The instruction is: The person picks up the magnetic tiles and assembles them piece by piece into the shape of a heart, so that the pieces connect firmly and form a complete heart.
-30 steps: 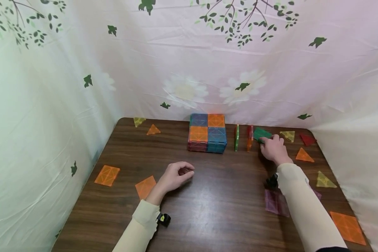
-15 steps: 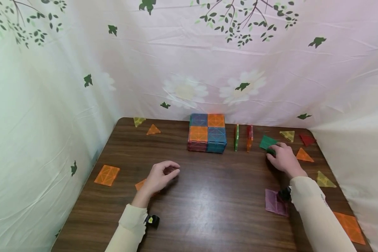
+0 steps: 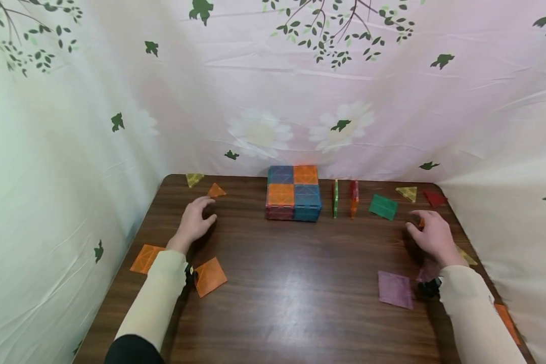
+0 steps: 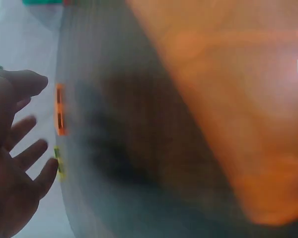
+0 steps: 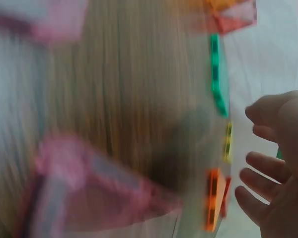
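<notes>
My left hand (image 3: 193, 222) hovers at the table's left side, just short of a small orange triangle tile (image 3: 216, 190); its fingers are spread and hold nothing, as the left wrist view also shows. On the right, my right hand (image 3: 433, 235) is above the table, loosely bent and holding nothing, partly covering an orange triangle tile (image 5: 214, 201). Left of that hand lies a flat green square tile (image 3: 383, 207). A purple square tile (image 3: 395, 289) lies nearer me. At the back stands a box of magnetic tiles (image 3: 293, 194) with a blue and orange checkered top.
Two upright tile pieces, one green (image 3: 335, 198) and one red-orange (image 3: 355, 199), stand right of the box. Orange squares (image 3: 211, 277) lie by my left forearm. Yellow (image 3: 407, 193) and red (image 3: 435, 198) triangles lie at the back right. A printed curtain (image 3: 273, 91) encloses the table.
My left hand has moved left and away from me toward the orange triangle. My right hand has let go of the green square, now lying flat, and shifted right. The head view has turned slightly.
</notes>
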Demonstrator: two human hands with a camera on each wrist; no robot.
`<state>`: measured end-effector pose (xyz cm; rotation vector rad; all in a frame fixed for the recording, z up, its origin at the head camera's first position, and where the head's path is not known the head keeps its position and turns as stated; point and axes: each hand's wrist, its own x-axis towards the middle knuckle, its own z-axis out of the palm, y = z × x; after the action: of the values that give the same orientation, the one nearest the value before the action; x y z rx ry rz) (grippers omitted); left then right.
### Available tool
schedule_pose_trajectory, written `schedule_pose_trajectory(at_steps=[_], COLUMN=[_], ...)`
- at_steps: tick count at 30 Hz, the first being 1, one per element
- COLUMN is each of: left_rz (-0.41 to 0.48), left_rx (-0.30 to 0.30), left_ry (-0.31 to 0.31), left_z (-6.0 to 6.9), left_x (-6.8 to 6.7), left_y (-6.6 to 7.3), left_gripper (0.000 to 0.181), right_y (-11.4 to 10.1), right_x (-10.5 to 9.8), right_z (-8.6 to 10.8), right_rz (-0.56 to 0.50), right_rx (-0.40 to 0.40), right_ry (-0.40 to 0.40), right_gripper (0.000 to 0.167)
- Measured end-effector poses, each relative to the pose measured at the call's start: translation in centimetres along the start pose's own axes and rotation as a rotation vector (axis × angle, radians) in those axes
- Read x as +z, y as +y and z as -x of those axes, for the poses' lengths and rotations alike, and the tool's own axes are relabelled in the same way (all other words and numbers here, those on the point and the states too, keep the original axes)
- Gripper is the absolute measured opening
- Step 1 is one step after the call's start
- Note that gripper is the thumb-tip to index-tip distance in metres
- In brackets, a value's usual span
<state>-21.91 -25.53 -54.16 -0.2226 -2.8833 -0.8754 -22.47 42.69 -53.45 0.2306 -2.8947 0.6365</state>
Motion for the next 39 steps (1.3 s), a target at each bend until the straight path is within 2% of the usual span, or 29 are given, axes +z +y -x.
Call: schedule_pose_trajectory(at_steps=[3,6,8,10,12,15,19,23,25,28,31,35,39], left_rz=[-0.081,-0.155,-0.191,-0.219,-0.239,-0.249,-0.218,-0.176,-0.158,-0.128,-0.107,-0.074,-0.032], left_rx=[-0.073,-0.109,-0.119,-0.121,-0.109,-0.091,-0.075,-0.060,-0.054,-0.050,-0.045,-0.049,-0.018], left_ry=[-0.060,-0.151,-0.212,-0.236,-0.208,-0.122,-0.020,0.031,0.027,-0.017,-0.089,-0.178,-0.219], left_z=[-1.4,-2.3,-2.6,-2.7,-2.7,-2.6,-2.7,-2.9,-2.8,-2.5,-2.2,-1.9,-1.4], left_x=[-0.3,-0.1,0.2,0.5,0.8,1.1,1.2,1.4,1.4,1.3,1.0,0.4,0.4], left_y=[-0.7,-0.9,-0.8,-0.7,-0.5,0.0,0.4,-0.1,-0.4,-0.8,-0.9,-0.4,0.8], left_gripper=[0.063,0.071,0.072,0.068,0.062,0.052,0.037,0.021,0.020,0.020,0.037,0.053,0.051], right_y=[1.6,3.1,3.9,4.4,4.6,4.5,4.1,3.5,3.3,2.9,2.3,0.2,-2.7], right_x=[-0.2,-0.3,-0.3,-0.3,-0.5,-1.0,-1.5,-1.2,-1.0,-0.9,-1.1,-1.3,-0.7], right_z=[-0.5,-0.9,-0.9,-0.9,-0.8,-0.7,-0.6,-0.3,0.0,0.4,1.0,1.9,2.3], right_rz=[0.036,0.093,0.136,0.156,0.163,0.146,0.100,0.062,0.043,0.019,-0.004,-0.051,-0.117], right_rx=[0.055,0.076,0.047,0.013,-0.020,-0.023,-0.012,-0.040,-0.045,-0.043,-0.037,-0.054,-0.103], right_ry=[0.000,-0.053,-0.090,-0.105,-0.101,-0.105,-0.139,-0.153,-0.159,-0.160,-0.163,-0.151,-0.133], right_gripper=[0.044,0.045,0.043,0.039,0.034,0.031,0.040,0.047,0.044,0.037,0.030,0.025,0.024])
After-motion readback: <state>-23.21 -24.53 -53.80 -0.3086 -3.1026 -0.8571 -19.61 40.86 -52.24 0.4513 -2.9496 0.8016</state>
